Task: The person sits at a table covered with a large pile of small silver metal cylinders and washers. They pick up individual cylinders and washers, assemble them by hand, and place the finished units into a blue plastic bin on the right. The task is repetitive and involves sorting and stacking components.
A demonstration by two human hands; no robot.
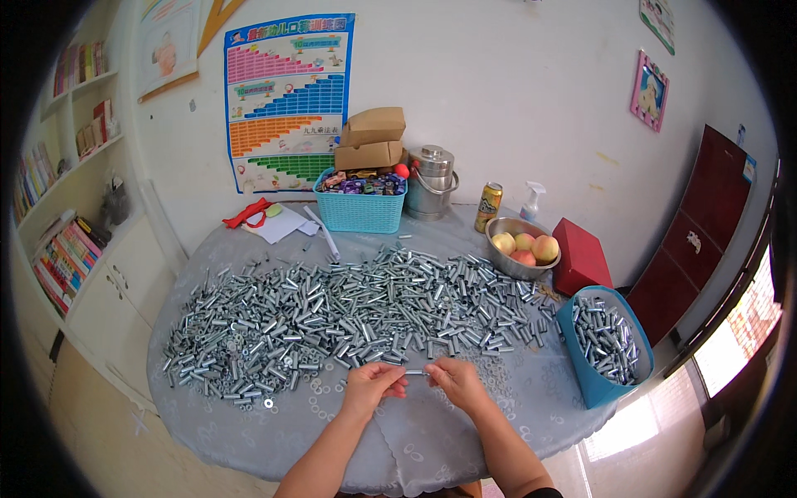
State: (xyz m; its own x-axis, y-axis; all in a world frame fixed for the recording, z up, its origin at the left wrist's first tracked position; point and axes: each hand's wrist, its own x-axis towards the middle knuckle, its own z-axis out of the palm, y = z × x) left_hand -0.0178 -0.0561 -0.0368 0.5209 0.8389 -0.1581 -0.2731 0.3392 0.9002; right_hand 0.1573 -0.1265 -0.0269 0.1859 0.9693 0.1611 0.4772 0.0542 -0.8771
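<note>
A slim, shiny metal expansion bolt [416,373] lies level between my two hands, above the near part of the table. The fingers of my left hand [375,387] are closed on its left end. My right hand [455,382] pinches the right end, and its fingertips hide whatever is there. Just beyond my hands spreads a wide heap of loose metal sleeves and bolts [357,303]. Flat washers [320,398] lie scattered left of my left hand, and many small rings [494,373] lie to the right of my right hand.
A blue bin [610,390] full of metal pieces stands at the right edge of the grey-covered table [332,448]. Behind the heap are a turquoise basket [361,212], a steel pot [431,187], a drink can [489,207], a fruit bowl [519,270] and a red box [581,256].
</note>
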